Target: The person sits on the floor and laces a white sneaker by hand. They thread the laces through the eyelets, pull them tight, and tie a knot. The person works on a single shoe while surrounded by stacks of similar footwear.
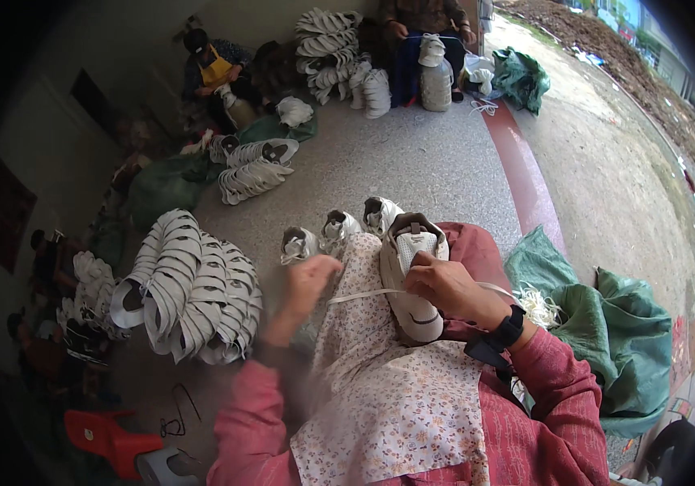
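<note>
On our lap (388,405) the shoe (400,296) rests, toe toward us; our right hand (449,285) has its grip narrow over the front. We should draw the white lace (366,294) evenly. Our blurred left hand's (308,283) grip we cannot tell.

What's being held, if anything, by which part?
The right hand touches the pale shoe at its lacing area, grip hidden; the left hand is too blurred to tell.

No lettering can be read; the mark (417,239) on the shoe tongue (413,250) is too small.
</note>
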The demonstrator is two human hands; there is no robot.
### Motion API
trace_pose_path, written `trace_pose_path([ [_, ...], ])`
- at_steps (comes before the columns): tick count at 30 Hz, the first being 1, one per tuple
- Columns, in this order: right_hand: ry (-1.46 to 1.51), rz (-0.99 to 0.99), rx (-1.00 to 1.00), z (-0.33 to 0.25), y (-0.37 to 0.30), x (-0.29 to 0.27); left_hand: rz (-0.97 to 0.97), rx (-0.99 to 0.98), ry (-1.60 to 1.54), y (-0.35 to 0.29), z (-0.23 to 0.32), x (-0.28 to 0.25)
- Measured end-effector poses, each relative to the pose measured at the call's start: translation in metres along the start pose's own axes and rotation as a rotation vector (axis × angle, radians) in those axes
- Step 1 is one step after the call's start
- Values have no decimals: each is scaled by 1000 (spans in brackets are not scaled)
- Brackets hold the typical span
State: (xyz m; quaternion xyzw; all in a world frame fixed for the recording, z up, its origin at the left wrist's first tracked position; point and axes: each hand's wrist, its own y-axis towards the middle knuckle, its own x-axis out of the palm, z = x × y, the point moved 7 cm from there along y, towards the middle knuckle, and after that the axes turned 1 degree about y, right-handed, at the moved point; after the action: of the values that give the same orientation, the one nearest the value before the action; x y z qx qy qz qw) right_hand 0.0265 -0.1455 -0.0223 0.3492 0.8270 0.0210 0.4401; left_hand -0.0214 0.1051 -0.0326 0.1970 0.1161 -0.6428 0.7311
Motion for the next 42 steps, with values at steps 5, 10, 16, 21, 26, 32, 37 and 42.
trace_pose_path([
  [5,122,7,33,3,-3,4,-165,232,101,11,24,71],
  [10,284,-20,35,6,-6,6,-276,219,276,3,17,95],
  [16,344,-77,91,2,-4,5,-327,206,281,0,16,102],
  [21,396,-159,170,6,-4,9,-251,141,312,6,11,108],
  [26,396,-193,174,5,-3,8,-198,90,406,9,15,110],
  [32,284,-166,116,0,15,-16,-113,628,423,19,69,78],
  [37,165,-168,-12,1,32,-14,-495,583,429,35,61,99],
  [42,158,-185,-4,9,34,3,-475,575,264,36,51,99],
])
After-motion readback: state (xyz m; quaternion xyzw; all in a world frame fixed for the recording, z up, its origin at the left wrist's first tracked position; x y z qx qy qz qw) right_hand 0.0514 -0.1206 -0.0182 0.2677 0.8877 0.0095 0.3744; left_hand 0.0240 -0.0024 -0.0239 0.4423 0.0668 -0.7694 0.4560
